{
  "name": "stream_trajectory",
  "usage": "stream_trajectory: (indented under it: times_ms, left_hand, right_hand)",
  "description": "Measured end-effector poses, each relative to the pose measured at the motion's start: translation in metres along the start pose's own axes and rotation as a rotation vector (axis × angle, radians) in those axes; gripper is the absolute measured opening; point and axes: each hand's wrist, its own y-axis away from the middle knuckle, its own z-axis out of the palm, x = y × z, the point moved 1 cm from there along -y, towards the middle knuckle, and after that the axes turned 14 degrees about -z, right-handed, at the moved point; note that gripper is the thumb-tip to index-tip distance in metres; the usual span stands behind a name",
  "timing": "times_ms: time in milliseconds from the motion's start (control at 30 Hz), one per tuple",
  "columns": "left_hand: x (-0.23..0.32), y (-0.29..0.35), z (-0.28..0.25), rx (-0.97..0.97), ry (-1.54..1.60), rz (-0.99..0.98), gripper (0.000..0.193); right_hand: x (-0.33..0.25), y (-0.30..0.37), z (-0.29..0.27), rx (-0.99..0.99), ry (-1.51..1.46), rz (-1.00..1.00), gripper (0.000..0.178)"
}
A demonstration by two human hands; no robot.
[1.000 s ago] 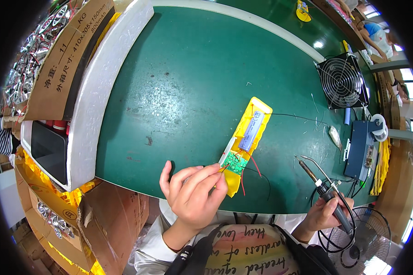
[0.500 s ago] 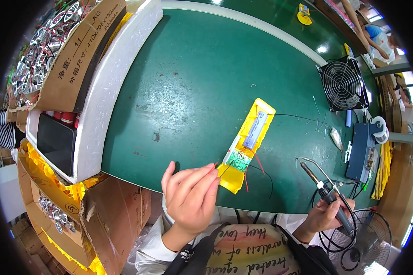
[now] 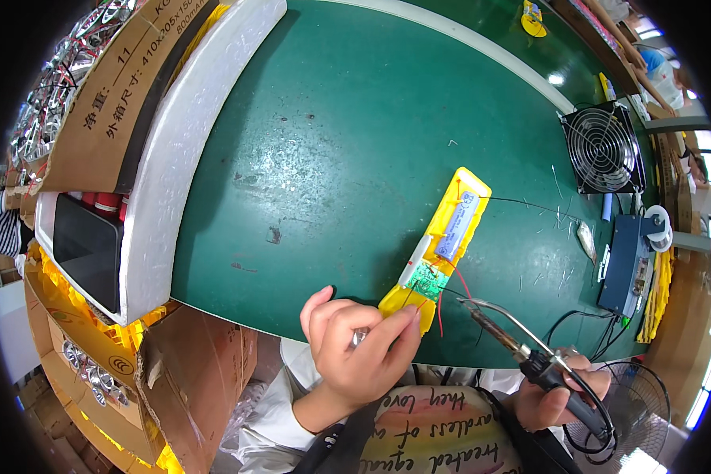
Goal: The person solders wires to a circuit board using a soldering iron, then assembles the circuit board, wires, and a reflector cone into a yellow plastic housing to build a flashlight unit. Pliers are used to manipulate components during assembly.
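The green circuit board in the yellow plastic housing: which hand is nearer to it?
Left. The left hand is just below the board in the picture, partly covering the housing; the right hand is farther, lower right, gripping a black-handled soldering iron.

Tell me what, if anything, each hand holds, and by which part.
The right hand holds the soldering iron by its dark handle. The left hand partly hides a silvery piece; its hold there cannot be told.

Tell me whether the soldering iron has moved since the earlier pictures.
Yes. Judged against the blue-grey unit, the soldering iron has moved left and slightly toward the person, its tip now nearer the green circuit board.
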Motion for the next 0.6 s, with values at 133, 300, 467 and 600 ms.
stream_trajectory:
  times_ms: [133,300,467,600]
  left_hand:
    - [0.0,-0.001,0.003,-0.001,-0.039,-0.021,0.018]
    - [-0.001,-0.002,0.004,0.001,-0.055,0.001,0.019]
    - [-0.001,-0.002,0.006,0.0,-0.057,0.009,0.019]
    - [-0.002,-0.002,0.007,0.003,-0.076,0.026,0.02]
  right_hand:
    - [-0.004,-0.004,0.012,-0.202,0.073,0.124,0.038]
    - [-0.001,-0.005,0.017,-0.302,0.045,0.207,0.035]
    - [0.004,-0.001,0.02,-0.279,0.021,0.206,0.032]
    - [0.008,0.0,0.017,-0.315,0.009,0.187,0.03]
